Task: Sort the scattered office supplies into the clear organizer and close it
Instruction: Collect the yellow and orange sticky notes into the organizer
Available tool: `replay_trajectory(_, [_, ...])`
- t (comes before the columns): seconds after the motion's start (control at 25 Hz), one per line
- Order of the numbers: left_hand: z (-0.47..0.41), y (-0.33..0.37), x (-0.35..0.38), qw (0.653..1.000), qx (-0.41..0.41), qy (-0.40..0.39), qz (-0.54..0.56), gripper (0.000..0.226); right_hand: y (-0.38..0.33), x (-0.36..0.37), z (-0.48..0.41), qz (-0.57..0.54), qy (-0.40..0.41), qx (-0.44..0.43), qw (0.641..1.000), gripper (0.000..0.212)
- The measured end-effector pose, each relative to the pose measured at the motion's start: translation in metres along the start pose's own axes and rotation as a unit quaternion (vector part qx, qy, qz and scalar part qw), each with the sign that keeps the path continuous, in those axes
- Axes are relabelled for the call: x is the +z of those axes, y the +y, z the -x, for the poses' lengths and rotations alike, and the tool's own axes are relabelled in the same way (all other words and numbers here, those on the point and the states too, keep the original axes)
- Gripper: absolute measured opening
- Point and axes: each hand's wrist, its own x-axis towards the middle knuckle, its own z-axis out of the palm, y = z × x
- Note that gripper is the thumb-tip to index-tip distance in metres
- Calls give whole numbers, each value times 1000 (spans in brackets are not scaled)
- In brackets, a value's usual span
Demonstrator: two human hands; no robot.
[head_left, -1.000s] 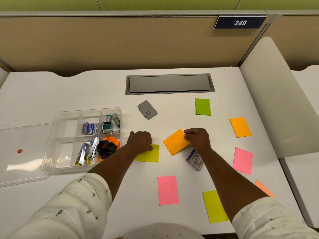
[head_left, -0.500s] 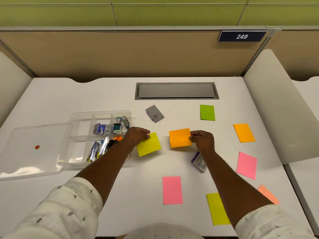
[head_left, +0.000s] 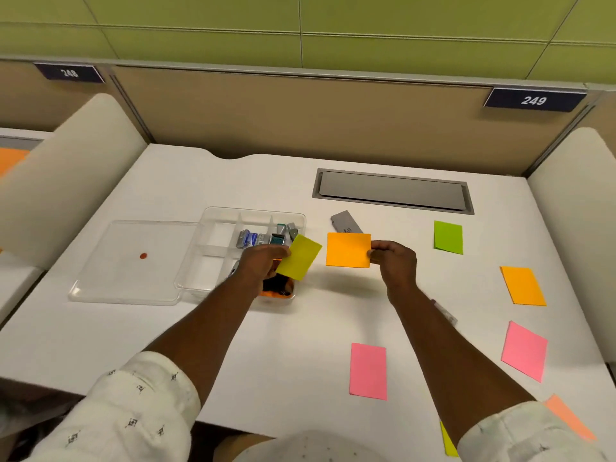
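My left hand pinches a yellow sticky note and holds it lifted over the right edge of the clear organizer. My right hand pinches an orange sticky note, lifted off the desk just right of the organizer. The organizer's compartments hold batteries, small clips and staplers, and an orange and black item partly hidden by my left wrist. Its clear lid lies flat to its left, with a red dot on it.
Loose sticky notes lie on the white desk: green, orange, two pink, a peach one and a yellow one near the front edge. A grey card sits before the cable hatch. Cream dividers flank the desk.
Both hands lifted their notes off the desk. The left hand carried the yellow note left to the organizer's edge; the right hand raised the orange note and turned it level.
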Motion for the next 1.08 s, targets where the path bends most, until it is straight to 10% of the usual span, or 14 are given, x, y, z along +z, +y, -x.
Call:
replay_trajectory(0.8, [-89, 56, -167, 985, 58, -129, -99, 5, -3, 241, 44, -27, 3, 28, 999, 23])
replay_trajectory(1.08, [-123, 63, -197, 993, 36, -88, -74, 7, 5, 253, 19, 229, -27, -45, 972, 26])
